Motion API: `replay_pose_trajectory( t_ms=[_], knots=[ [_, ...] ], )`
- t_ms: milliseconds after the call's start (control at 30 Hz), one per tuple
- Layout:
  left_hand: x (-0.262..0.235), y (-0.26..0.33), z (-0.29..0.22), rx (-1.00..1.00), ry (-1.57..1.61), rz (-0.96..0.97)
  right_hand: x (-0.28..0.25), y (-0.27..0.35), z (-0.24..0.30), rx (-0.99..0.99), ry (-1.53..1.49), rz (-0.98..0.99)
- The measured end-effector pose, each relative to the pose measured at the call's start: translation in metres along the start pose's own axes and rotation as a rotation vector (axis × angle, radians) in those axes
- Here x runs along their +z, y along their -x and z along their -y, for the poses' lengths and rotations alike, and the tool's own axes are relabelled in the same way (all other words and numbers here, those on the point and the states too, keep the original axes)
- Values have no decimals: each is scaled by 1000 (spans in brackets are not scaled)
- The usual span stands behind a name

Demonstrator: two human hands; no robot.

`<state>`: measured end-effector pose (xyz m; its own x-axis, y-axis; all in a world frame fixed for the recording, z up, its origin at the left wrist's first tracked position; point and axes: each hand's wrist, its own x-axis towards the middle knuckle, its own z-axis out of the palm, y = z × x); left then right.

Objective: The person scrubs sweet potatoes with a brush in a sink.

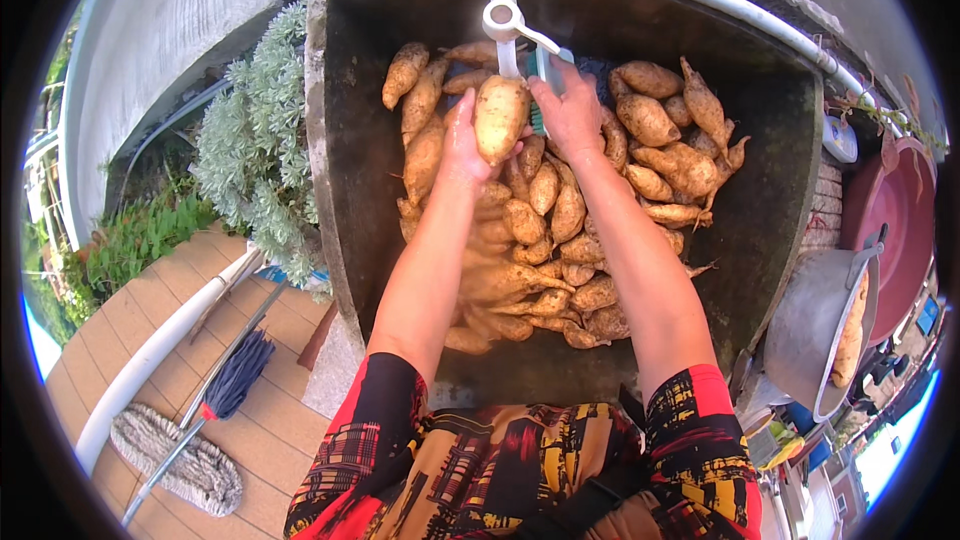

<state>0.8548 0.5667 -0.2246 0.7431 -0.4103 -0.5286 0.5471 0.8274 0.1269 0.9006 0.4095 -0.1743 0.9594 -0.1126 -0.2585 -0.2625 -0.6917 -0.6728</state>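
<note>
Forearms [645, 275] stretch forward over the sink [317, 100]. The left hand [463, 145] clasps a tuber [502, 120] under the running tap [503, 16]; the right hand [574, 112], wrist bent inward, grasps a green-bristled brush [535, 65] just beside it. The tuber looks plump, wet and pale tan, lighter than the muddy heap [545, 190].

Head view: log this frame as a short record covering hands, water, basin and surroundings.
Left hand: holds a large pale tuber
Right hand: holds a green-bristled brush beside it
Tap: running, stream meeting the tuber's top
Basin: dark inside, holding many soil-marked tubers
Person's left: grey-green shrub, mop
Person's right: metal pot, reddish tub
</note>
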Motion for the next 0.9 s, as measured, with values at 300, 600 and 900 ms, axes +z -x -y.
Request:
replay_pose_trajectory(
  t_ms=[300,600,900],
  knots=[
    [19,5,7,109,89,-296,-10,51,23,-269,-121,-44],
    [9,12,-1,167,-153,-51,-11,78,30,-405,12,-6],
    [26,19,7,139,-103,-85,-22,4,0,-113,-90,-61]
  ],
)
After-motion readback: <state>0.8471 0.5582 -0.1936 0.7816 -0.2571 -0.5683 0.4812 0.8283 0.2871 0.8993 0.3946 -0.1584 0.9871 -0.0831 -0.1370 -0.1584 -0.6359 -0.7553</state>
